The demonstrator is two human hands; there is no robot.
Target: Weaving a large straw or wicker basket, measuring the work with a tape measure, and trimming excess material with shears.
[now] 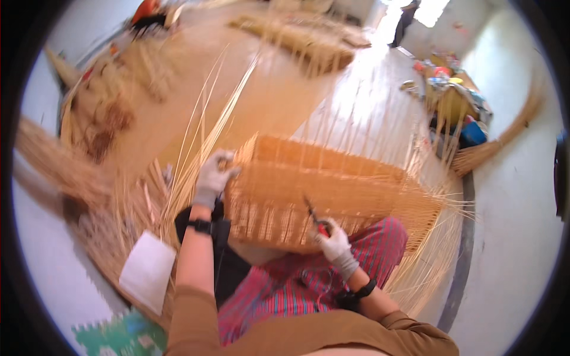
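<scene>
A long rectangular wicker basket [297, 190] rests at my lap, its woven wall facing me and upright strands rising above its far rim. My left hand [212, 177], in a pale glove, is at the basket's left corner with fingers curled round the edge. My right hand [335, 244], also gloved, grips red-handled shears [322, 228] with narrow dark blades that point up and left before the near wall. Their exact kind is hard to tell. Loose strands stick out from the basket's right end.
Cane bundles [65, 166] lean along the left wall; another bundle [504, 139] stands at the right wall. A white sheet [148, 270] lies beside my left arm. A pile of goods [454, 98] is at the far right, a woven roll [297, 44] farther back. A person [405, 24] stands near the doorway.
</scene>
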